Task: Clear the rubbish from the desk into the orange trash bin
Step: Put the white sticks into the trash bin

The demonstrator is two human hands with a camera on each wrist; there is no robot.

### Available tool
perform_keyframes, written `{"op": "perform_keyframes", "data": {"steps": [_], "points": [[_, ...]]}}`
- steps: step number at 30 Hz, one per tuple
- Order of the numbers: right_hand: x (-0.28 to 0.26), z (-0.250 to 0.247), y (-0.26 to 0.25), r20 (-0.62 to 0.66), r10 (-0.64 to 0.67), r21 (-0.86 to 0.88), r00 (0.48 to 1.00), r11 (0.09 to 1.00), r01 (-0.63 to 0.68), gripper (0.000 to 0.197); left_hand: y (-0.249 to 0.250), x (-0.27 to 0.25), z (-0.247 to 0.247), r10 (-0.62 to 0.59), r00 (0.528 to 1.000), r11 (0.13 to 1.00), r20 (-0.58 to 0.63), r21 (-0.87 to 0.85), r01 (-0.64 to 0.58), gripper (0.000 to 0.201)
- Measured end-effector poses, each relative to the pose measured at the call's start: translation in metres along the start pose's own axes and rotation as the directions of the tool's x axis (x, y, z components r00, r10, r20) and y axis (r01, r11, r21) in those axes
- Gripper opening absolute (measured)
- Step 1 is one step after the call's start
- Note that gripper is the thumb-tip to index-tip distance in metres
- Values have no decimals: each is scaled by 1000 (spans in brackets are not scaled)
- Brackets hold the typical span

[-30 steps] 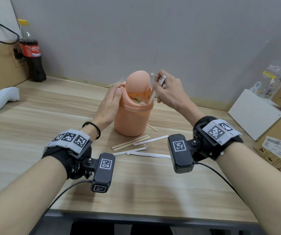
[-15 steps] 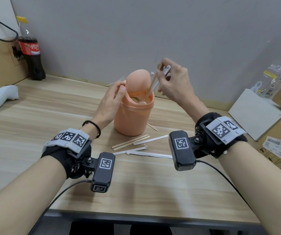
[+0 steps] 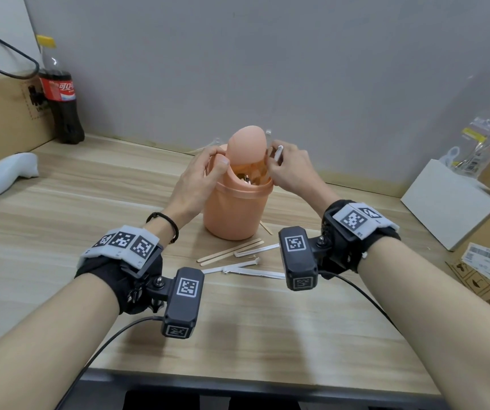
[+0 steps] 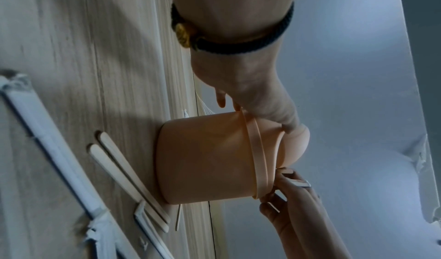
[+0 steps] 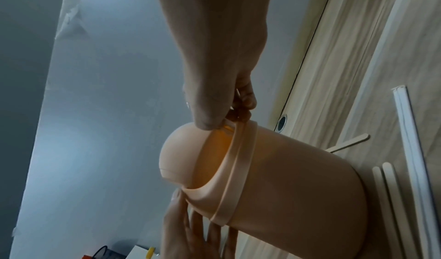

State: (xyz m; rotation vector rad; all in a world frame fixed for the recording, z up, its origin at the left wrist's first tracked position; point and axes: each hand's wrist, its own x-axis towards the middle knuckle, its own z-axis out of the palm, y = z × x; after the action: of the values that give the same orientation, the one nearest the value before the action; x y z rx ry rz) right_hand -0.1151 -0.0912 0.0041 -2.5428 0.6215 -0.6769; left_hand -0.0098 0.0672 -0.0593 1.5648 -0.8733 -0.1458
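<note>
A pale wooden table (image 3: 60, 208) stood against a grey wall, the orange trash bin (image 3: 235, 208) upright near its middle. The left hand (image 3: 199, 179) curled its grip on the bin's rim, thumb holding the swing lid (image 3: 246, 146) tipped open. The right hand (image 3: 292, 173) pinched a white wrapper strip (image 3: 278, 153) at the opening. Some rubbish lay inside; wooden sticks (image 3: 229, 252) and paper wrappers (image 3: 252, 272) remained beside the bin.
</note>
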Motion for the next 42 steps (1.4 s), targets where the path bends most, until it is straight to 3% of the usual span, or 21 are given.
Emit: {"op": "perform_keyframes", "data": {"steps": [5,13,16,21,25,31,33,37,42], "points": [[-4,-6,-1,48,49,81,998,995,-53,19,-1,-1,0,11,1000,1000,0,27,-11,18],[-19,-32,2,-3,-22,376,1000,926,22,30,-1,-1,1,8,1000,1000,-7,22,-7,18],[-18,-34,6,-25,-24,449,999,893,32,19,-3,-1,1,5,1000,1000,-9,31,-5,23],[-13,-30,4,-118,22,396,993,918,27,22,-2,-1,1,1,1000,999,-11,38,-1,21],[-8,-29,-3,-125,5,242,992,970,26,22,0,-2,0,7,1000,999,-1,43,-7,17],[1,-23,-3,-187,0,248,982,968,47,19,-3,0,-1,18,1000,998,1,52,-18,18],[4,-23,-4,-169,-29,219,985,973,67,37,-3,1,-1,13,1000,999,4,51,-13,18],[10,-24,-10,-100,-31,128,995,991,44,20,-1,1,-2,10,1000,998,4,67,-10,17],[15,-18,-9,-75,-27,71,997,997,33,18,0,1,-3,-2,1000,996,-6,89,3,19]]}}
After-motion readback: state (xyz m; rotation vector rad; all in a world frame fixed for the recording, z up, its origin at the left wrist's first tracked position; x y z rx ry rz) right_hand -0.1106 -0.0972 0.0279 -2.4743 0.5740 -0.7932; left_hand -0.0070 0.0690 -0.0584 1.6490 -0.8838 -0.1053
